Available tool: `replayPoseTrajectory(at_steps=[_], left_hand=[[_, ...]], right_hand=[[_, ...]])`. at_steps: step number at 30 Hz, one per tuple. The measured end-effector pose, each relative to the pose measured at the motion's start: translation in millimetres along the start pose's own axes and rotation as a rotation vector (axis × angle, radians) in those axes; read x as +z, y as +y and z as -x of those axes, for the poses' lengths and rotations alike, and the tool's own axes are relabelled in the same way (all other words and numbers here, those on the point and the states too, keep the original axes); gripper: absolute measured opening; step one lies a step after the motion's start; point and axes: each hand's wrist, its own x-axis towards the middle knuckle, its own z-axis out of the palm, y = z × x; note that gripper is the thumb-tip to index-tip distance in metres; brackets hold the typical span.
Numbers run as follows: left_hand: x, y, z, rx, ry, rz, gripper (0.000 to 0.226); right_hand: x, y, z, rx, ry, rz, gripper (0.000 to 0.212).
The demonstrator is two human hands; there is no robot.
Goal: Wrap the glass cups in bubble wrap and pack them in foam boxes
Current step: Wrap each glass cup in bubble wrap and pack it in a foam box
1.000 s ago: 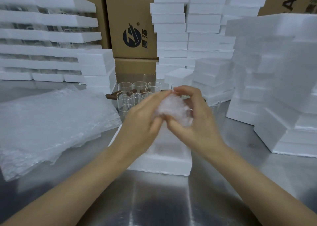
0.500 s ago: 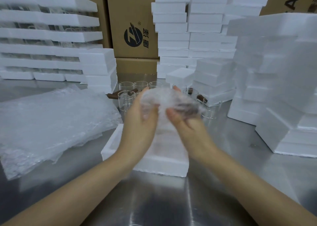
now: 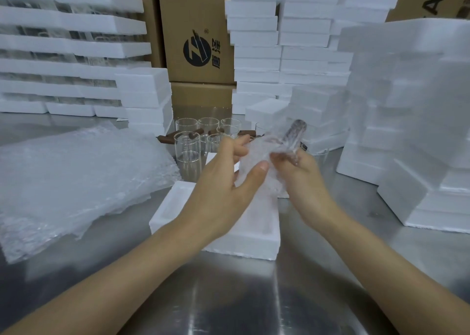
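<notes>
You are working over a reflective steel worktop (image 3: 229, 304). Your left hand (image 3: 223, 189) and right hand (image 3: 302, 179) are both gripping a bubble-wrapped cup (image 3: 262, 156), its brown handle (image 3: 296, 131) poking up to the far right. It is hovering above an open foam box (image 3: 249, 240) lying on the worktop. Bare glass cups (image 3: 188, 154) are standing just beyond. A pile of bubble wrap sheets (image 3: 76, 177) is lying to the left. Stacks of foam boxes (image 3: 419, 121) are rising right, far and left; cardboard cartons (image 3: 198, 34) are lining the back.
</notes>
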Motion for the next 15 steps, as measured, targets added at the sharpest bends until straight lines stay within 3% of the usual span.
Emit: replayPoseTrajectory(at_steps=[4,8,13,15], left_hand=[[-3,-2,-1,0.011,-0.018,0.019,0.019],[-4,-5,-2,0.092,-0.068,-0.192,0.038],[-18,-6,-14,0.070,0.171,-0.149,0.027],[-21,-9,-16,0.059,0.228,-0.132,0.029]], right_hand=[[3,-1,2,-0.122,0.065,0.210,0.022],[8,-1,6,-0.217,0.112,0.462,0.025],[11,0,13,-0.235,-0.169,0.276,0.054],[14,6,13,-0.270,-0.225,0.321,0.073]])
